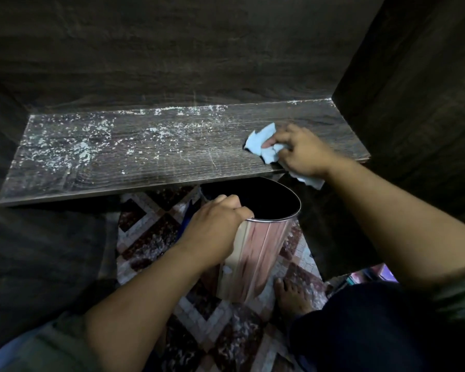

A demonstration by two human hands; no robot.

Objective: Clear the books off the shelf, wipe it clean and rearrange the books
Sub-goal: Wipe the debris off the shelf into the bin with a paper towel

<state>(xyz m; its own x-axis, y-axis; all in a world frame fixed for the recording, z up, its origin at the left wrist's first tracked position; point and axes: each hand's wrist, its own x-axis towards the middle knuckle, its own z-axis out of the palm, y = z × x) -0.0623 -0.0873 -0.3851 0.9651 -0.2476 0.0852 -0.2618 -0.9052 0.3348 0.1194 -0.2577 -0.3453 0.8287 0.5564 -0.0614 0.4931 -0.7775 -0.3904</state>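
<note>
Shelf was bare of books. None were seen for sure anywhere, and a colourful blur at lower right was too vague to call. Right hand had its fingers curled round a crumpled pale-blue cloth, pressing it onto the right end of the board, with a tail of cloth hanging off the front edge. Left hand gripped the rim of a metal bin, fingers hooked over the lip, mouth just below the shelf's front edge.

Risks, by judgement: most white crumbs lay at the left and along the back seam, well apart from the bin mouth, which sat under the centre-right stretch. A sweep straight forward from there would likely drop them onto the floor beside the bin. The bare foot stood close by the bin. Bin was held one-handed by the rim only, so its slick wall could twist or slip. A fast stroke could scatter the light crumbs instead of gathering them.

Materials: shelf was flat, dark wood-grain laminate, matte, scuffed with pale streaks. Crumbs were white, grainy and flaky. Cloth was soft and thin with ragged edges. Bin was round, thin shiny steel with a mirror-like wall, dark inside. Floor was small mosaic tiles in a diamond pattern, speckled white.
</note>
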